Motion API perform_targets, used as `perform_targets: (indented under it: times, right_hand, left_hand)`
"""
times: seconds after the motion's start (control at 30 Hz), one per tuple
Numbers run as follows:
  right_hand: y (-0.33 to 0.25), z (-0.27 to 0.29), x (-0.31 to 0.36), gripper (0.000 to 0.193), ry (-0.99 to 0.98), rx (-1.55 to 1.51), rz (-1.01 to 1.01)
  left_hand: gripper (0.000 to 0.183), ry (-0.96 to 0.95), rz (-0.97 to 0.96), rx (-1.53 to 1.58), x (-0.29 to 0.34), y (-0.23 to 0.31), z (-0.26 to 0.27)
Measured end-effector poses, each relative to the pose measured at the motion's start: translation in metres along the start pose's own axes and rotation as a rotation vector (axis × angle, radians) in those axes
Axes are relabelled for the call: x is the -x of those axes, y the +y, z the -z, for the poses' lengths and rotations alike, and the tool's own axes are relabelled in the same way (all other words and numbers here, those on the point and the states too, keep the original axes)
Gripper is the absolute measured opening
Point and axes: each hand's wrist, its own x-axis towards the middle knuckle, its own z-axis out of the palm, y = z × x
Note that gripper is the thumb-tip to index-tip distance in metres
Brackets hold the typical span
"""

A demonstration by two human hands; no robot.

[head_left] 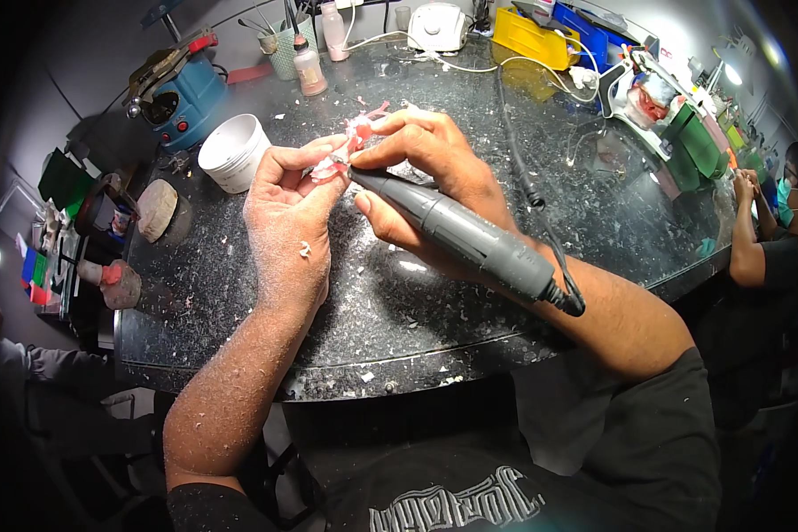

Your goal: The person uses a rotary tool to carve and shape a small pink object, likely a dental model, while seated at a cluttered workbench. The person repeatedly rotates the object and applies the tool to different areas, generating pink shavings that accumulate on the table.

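Head view: the left hand pinches a small pink-and-white piece above the black, white-flecked tabletop; the right hand grasps a dark-grey tapered cylindrical handpiece, its tip at the piece; a round white tub stands near the left hand

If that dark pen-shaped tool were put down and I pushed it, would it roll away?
The dark tool would probably roll, since it looks round. But the cord joined to it would likely tug it back. It should feel stiff, as it looks like hard plastic.
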Motion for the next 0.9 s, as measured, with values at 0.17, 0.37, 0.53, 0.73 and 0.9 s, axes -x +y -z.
perform_targets:
  times: [0.17, 0.37, 0.53, 0.73, 0.9]
  right_hand:
    - [-0.0009, -0.0013, 0.0008, 0.033, -0.011, -0.061, -0.016]
    - [-0.0032, -0.0029, 0.0030, 0.033, 0.007, -0.043, -0.079]
    - [-0.0029, -0.0028, 0.0021, 0.032, -0.015, -0.043, -0.035]
    - [-0.0036, -0.0022, 0.0025, 0.031, -0.021, -0.044, -0.047]
    - [-0.0029, -0.0044, 0.0034, 0.032, 0.020, -0.041, -0.040]
  left_hand:
    - [0.021, 0.021, 0.014, 0.024, -0.0008, -0.0007, 0.0017]
    - [0.019, 0.025, 0.022, -0.012, 0.0003, 0.0015, -0.0001]
    - [0.018, 0.077, 0.052, -0.096, 0.0005, 0.0042, -0.0007]
    - [0.018, 0.061, 0.063, -0.049, 0.0019, 0.0047, -0.0013]
    - [0.017, 0.053, 0.056, -0.112, 0.0018, 0.0052, -0.0018]
